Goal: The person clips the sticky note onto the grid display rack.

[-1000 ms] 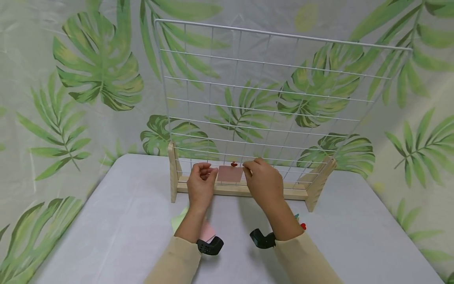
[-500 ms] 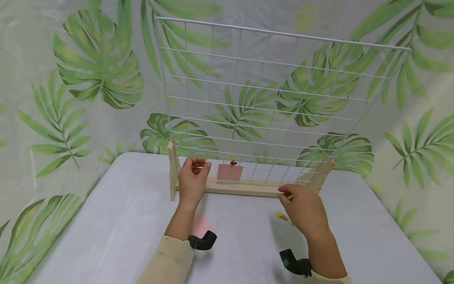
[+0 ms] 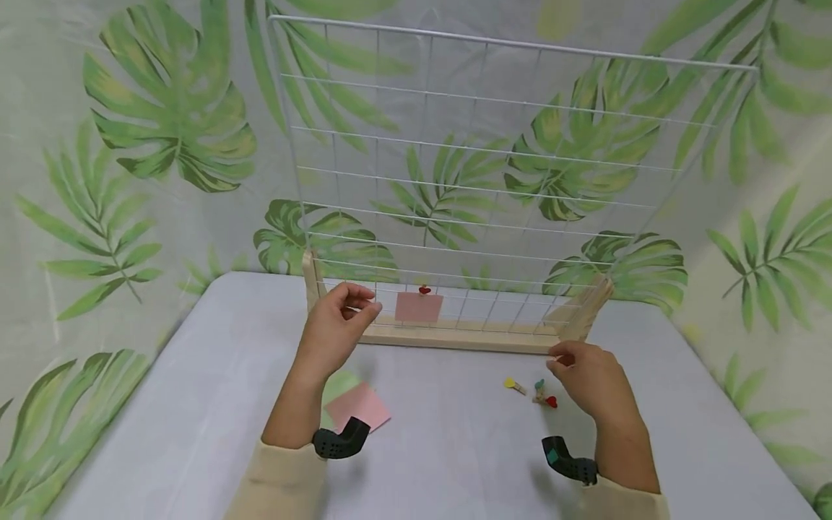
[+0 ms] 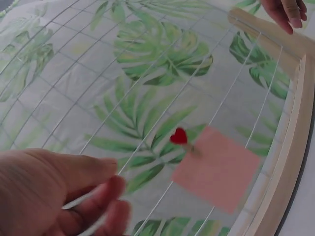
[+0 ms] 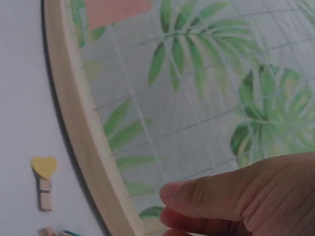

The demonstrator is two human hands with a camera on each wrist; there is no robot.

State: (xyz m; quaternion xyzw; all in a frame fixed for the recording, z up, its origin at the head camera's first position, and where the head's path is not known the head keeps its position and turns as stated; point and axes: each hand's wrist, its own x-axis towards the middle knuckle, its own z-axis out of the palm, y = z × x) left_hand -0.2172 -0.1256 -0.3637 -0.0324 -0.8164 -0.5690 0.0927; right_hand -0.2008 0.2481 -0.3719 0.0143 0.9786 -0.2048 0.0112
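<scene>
"So, where does the pink note [image 3: 418, 308] sit?"

"Low on the wire grid [image 3: 416, 32], just above the wooden base [image 3: 455, 339], with the red heart clip [image 3: 425, 290] at its top edge. The head view makes that clip a small red speck; the left wrist view shows the heart plainly, with a blurred wooden peg over the paper's edge."

"And the hands?"

"Both loosely curled, holding nothing I can see. The left hand [image 3: 339, 321] is in front of the grid, to the left of the note; the right hand [image 3: 588, 375] is near the right end of the base, thumb close to the fingers."

"Anything only the head view gives?"

"The loose pink sheet [image 3: 359, 406] overlapping a green sheet [image 3: 339, 384] on the tabletop [image 3: 448, 448]. The right wrist view, though, gives the yellow heart clip [image 5: 45, 183] its full shape — heart above, wooden peg below."

"What's different from a second ago?"

"Then the hands flanked the note, fingertips by its side edges. Now they've drawn apart — the right one farther — and the yellow clip shows beside the teal clip [image 3: 539, 385] and another red clip [image 3: 551, 401]. The note hangs where it did."
</scene>
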